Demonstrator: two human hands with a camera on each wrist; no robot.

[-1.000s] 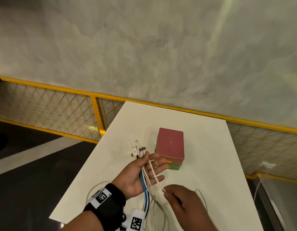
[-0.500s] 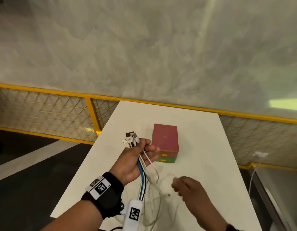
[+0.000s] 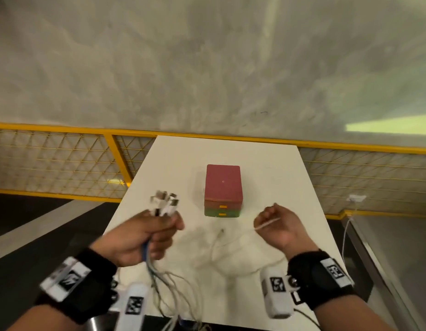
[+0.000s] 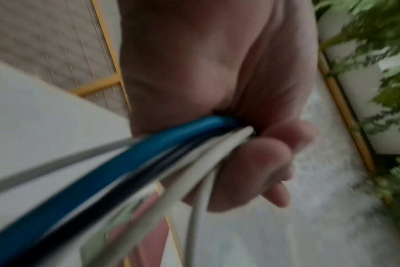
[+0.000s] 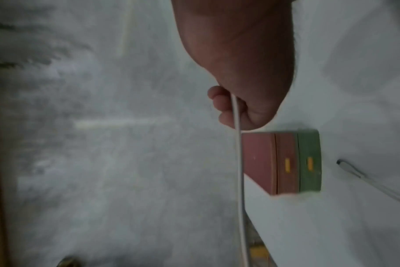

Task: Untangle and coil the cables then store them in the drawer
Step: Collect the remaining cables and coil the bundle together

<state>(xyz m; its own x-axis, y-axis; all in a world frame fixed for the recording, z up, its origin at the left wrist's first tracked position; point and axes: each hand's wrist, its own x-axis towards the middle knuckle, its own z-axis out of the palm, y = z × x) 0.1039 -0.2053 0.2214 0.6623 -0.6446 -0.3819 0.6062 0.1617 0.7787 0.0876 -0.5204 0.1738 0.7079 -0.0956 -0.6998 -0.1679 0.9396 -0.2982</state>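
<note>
My left hand [image 3: 145, 237] grips a bundle of cables [image 3: 159, 278], white, blue and black, with their plugs [image 3: 165, 203] sticking up out of the fist. The left wrist view shows the blue cable [image 4: 130, 162] and white ones running through my curled fingers [image 4: 263, 162]. My right hand [image 3: 276, 225] is held up to the right and pinches a single thin white cable [image 3: 266, 224], which hangs down in the right wrist view [image 5: 240, 180]. A small drawer box [image 3: 223, 189] with a red top, a red drawer and a green drawer, both closed, stands mid-table.
The white table [image 3: 266, 168] runs out to a yellow-framed mesh railing [image 3: 63, 163]. A loose white cable end [image 5: 349, 168] lies on the table in front of the box. Dark floor drops off on both sides. Another white wire hangs at the far right [image 3: 348, 225].
My right hand has pulled away to the right and upward, drawing one thin white cable out of the bundle. My left hand has closed tighter round the bundle and moved slightly left.
</note>
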